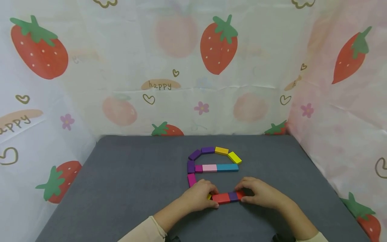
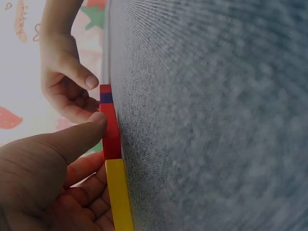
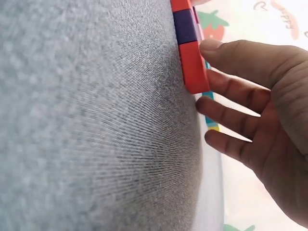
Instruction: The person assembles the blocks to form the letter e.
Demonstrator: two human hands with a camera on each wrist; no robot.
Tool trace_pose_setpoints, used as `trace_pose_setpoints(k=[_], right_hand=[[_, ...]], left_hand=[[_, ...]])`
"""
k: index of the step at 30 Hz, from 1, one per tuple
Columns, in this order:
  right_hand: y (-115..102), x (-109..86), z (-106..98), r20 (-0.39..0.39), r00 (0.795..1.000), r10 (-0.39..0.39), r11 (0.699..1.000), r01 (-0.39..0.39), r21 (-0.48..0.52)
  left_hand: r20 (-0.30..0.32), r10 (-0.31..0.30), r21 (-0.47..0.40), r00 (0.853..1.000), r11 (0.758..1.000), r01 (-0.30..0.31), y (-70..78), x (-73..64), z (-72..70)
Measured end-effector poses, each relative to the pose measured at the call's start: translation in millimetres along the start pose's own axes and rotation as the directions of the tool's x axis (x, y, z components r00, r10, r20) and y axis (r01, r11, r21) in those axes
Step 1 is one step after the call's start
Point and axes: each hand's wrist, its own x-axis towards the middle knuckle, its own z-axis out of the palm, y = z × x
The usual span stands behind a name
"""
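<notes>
Along the near part of the table, a long red block [image 1: 221, 198], a purple block [image 1: 233, 196] and a shorter red block [image 3: 194, 67] lie end to end. My left hand [image 1: 198, 197] pinches the long red block, thumb on the near side and fingers behind. At the other end, my right hand [image 1: 262, 193] holds the shorter red block between thumb and index finger, its other fingers spread. A yellow block [image 2: 119, 195] meets the long red one on the left, mostly hidden by the left hand in the head view.
Beyond the hands, more blocks form a lowercase "e" outline: a magenta block [image 1: 191, 180], purple blocks [image 1: 208, 150], a yellow block [image 1: 234, 157], and a crossbar with a pink block [image 1: 209, 168] and a blue block [image 1: 227, 167]. A strawberry-print curtain [image 1: 187, 111] surrounds the grey table [image 1: 136, 168].
</notes>
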Motion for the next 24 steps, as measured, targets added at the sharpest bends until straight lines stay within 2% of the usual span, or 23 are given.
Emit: trace_pose_setpoints(k=[4, 9, 16, 20, 24], right_hand=[[0, -1.9, -1, -0.026, 1.0, -0.008, 0.999, 0.007, -0.047], [0, -7.2, -1, -0.131, 0.989, -0.066, 0.979, 0.038, -0.202], [-2, -15.6, -4, -0.273, 0.947, -0.168, 0.937, 0.068, -0.341], [-4, -19.7, -6, -0.32, 0.92, -0.225, 0.917, 0.089, -0.39], [-4, -23.9, -8, -0.355, 0.901, -0.25, 0.901, 0.082, -0.426]], left_hand=[[0.008, 0.006, -0.013, 1.0, 1.0, -0.006, 0.1, -0.6, -3.8], [-0.019, 0.025, -0.033, 1.0, 0.999, -0.026, -0.7, -5.0, -10.9], [-0.036, 0.037, -0.045, 0.999, 0.998, -0.038, -2.8, -17.4, -27.6], [-0.041, 0.029, -0.042, 0.999, 0.999, -0.031, -7.0, -24.8, -35.8], [-0.077, 0.036, -0.009, 0.996, 0.999, -0.036, -15.0, -34.2, -44.3]])
